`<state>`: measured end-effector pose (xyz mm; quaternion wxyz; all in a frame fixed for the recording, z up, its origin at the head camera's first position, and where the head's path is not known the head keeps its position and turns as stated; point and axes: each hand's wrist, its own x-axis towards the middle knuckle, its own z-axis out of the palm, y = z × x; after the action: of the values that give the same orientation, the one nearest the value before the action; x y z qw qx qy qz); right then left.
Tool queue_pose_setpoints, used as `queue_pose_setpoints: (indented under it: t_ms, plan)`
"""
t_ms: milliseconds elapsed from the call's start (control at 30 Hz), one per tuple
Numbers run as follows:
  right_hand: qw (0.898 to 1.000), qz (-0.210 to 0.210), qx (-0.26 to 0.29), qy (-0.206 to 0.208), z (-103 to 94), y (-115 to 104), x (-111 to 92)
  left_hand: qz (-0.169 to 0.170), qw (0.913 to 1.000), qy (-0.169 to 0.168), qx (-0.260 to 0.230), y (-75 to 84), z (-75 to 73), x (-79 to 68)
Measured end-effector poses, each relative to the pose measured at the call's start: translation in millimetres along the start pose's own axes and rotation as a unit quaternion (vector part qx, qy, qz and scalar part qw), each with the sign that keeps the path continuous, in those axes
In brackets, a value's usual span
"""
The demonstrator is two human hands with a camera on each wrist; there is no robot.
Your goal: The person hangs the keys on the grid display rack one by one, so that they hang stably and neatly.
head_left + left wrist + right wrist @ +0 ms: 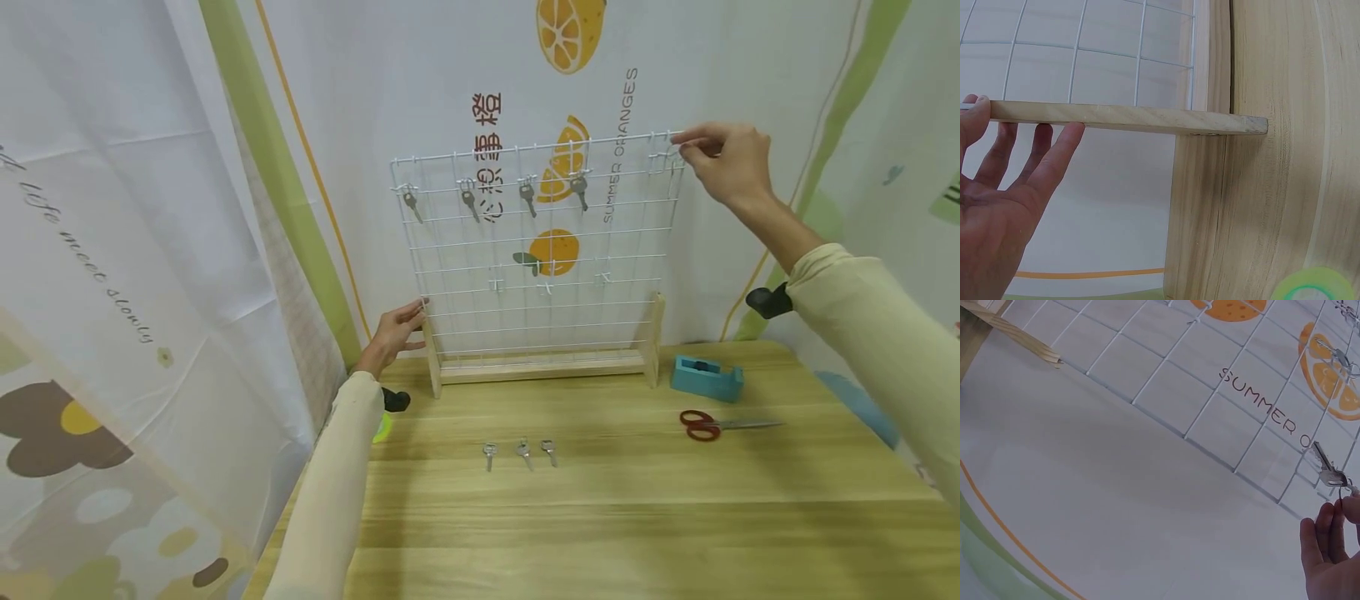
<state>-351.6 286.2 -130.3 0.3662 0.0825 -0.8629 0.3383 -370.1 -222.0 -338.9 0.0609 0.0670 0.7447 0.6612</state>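
Observation:
A white wire grid rack [540, 250] stands upright in a wooden base on the table. My left hand [397, 329] grips the upper end of the rack's left wooden post [1116, 115], thumb on one side and fingertips against the other. At the grid's top right corner, my right hand [731, 162] pinches the ring of a key [1333, 477], partly hidden by the fingers. Several keys [527, 198] hang from hooks along the upper grid. Empty hooks [545, 288] sit lower down. Three loose keys [524, 452] lie on the table in front.
A teal tape dispenser [707, 380] stands right of the rack, with red-handled scissors [708, 426] before it. A yellow-green ring-shaped object [382, 428] lies by the left forearm. Printed curtains [420, 83] hang close behind and beside the wooden table [600, 517].

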Motion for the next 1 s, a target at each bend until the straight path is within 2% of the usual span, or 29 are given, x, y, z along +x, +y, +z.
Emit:
queue_pose_setpoints:
  t_ms: [133,333,533,800,1000]
  plan:
    - [1.0,0.013,-0.005,-0.004,3.4,5,2,-0.004,1.0,-0.004,-0.004,1.1,0.5,1.1]
    - [1.0,0.017,-0.004,0.003,9.0,8,5,0.009,0.9999,0.003,0.005,-12.0,-2.5,12.5]
    - [1.0,0.024,-0.011,-0.006,10.0,7,4,0.013,0.9998,0.011,0.013,-17.8,-2.7,15.7]
    - [1.0,0.026,-0.005,-0.013,2.1,10,1,0.01,0.9997,0.019,0.014,-20.2,-3.7,16.2]
    - [1.0,0.024,-0.006,-0.017,-4.5,9,-10,0.012,0.9996,0.019,0.015,-19.3,-5.1,16.2]
